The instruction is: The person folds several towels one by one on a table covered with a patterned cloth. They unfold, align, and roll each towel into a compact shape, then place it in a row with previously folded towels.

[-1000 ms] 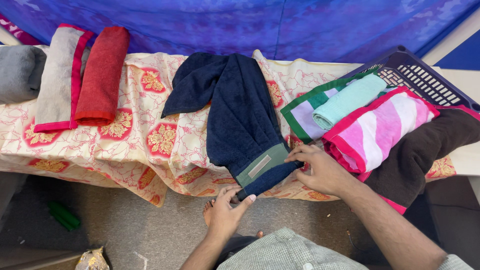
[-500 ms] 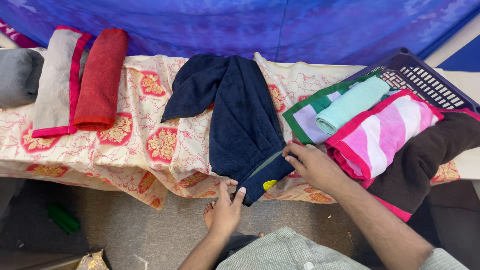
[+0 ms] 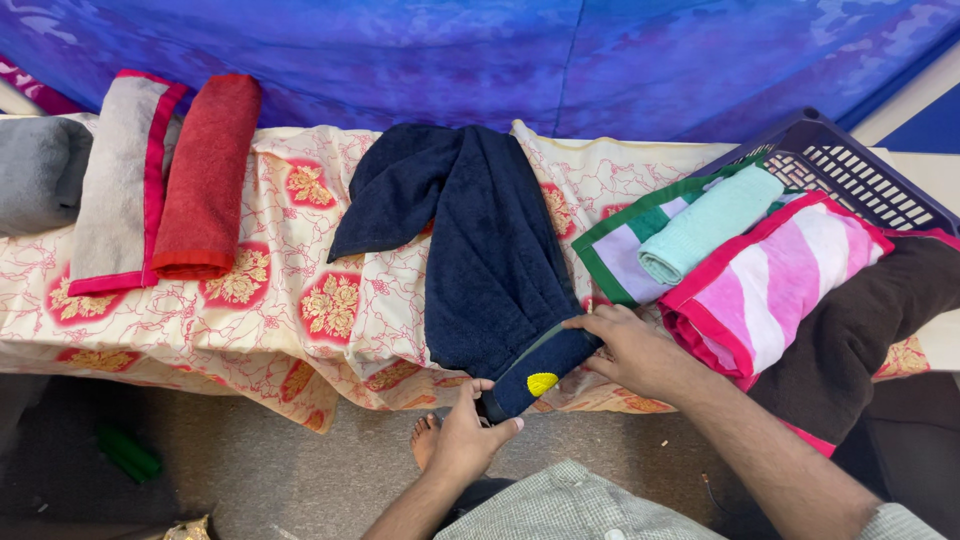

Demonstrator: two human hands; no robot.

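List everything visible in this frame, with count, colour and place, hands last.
navy towel: 1, dark blue with a yellow patch, centre of the table, near end rolled
red towel: 1, red, folded, left
grey towel with pink edge: 1, left of the red one
grey towel: 1, far left
basket: 1, dark blue, right, tipped
towels spilling from it: mint, pink-and-white striped, lilac with green border, brown
tablecloth: 1, cream with red flowers
backdrop: blue cloth
green object: 1, on the floor
left hand: grips the roll's end
right hand: on the roll
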